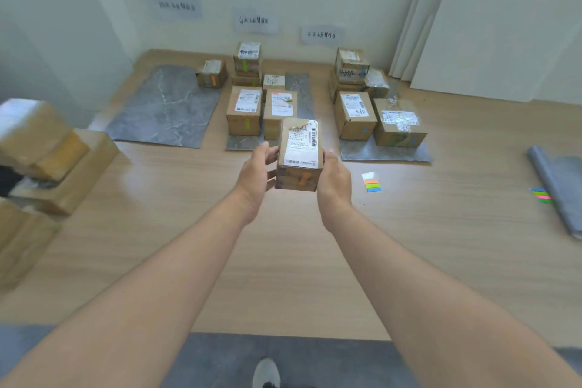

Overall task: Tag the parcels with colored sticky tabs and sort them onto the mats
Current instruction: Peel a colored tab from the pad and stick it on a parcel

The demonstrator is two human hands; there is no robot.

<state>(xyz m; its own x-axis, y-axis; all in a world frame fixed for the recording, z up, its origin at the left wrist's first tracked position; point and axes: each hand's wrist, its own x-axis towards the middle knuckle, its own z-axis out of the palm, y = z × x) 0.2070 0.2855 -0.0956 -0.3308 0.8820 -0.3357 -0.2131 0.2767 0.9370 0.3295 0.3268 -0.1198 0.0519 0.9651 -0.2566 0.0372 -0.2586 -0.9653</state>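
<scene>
Clasping the parcel [299, 151] from either side, my left grip [256, 173] and right grip [333, 179] both have fingers curled against the cardboard. The box hangs in the air above the bench [283, 261], label up, just short of the middle mat [300, 85]. An orange tab [305, 179] shows on the face turned toward me, so I judge the tagging done and the sorting to be the step in hand. The only other orange-tabbed box [211, 74] sits at the far right corner of the left mat [163, 107], while the middle stack seems to wear green and the right mat [378, 153] blue, though blur makes those colours less sure. I would swing left, clear of the middle stack, and set the parcel down flat with its tab facing me. I would loosen both sides only once it rests. The sheet of tabs [371, 184] lies to the right on the bench, well out of that path.
</scene>
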